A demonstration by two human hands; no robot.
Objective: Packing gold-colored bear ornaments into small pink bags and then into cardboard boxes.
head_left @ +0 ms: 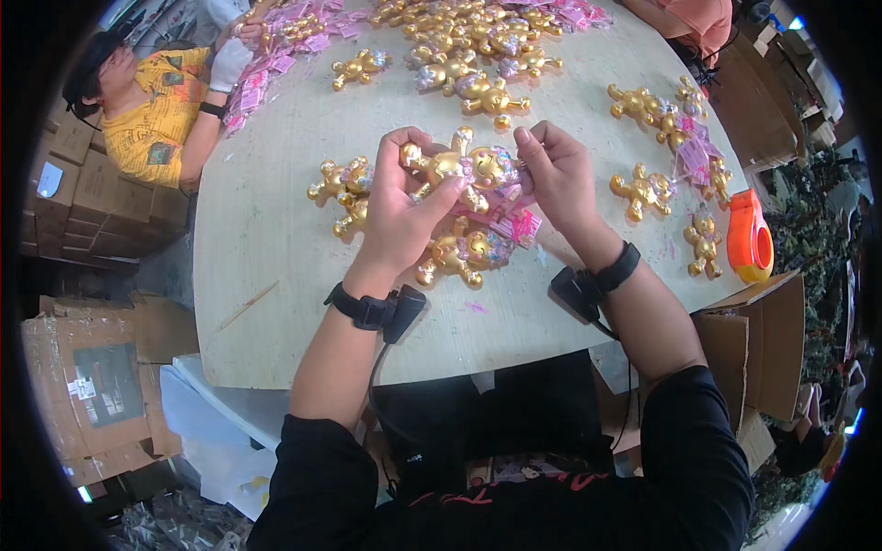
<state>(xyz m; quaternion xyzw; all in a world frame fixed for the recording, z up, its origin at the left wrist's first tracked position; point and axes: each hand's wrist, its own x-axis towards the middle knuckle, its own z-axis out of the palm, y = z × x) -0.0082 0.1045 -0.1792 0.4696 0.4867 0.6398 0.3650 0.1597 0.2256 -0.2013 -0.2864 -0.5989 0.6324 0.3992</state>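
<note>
My left hand [393,209] holds the gold doll [448,166] by its body, apparently for steadiness, while my right hand [564,184] pinches its head end.

Gold figs [450,168] w/ pink tags [522,227], pale tbl [317,317], org. tape disp. [742,230], yel. shirt [138,138] w/ dk print, blk sleeves [689,432]

Bright centre, dark, distorted rim

A pale table [266,331] spreads beneath the left hand [402,202] and right hand [564,184]. Cartons [83,184] and a taped box [106,395] stand well to their left; an open box [774,340] is to their right, a bright light [796,23] far beyond.
</note>
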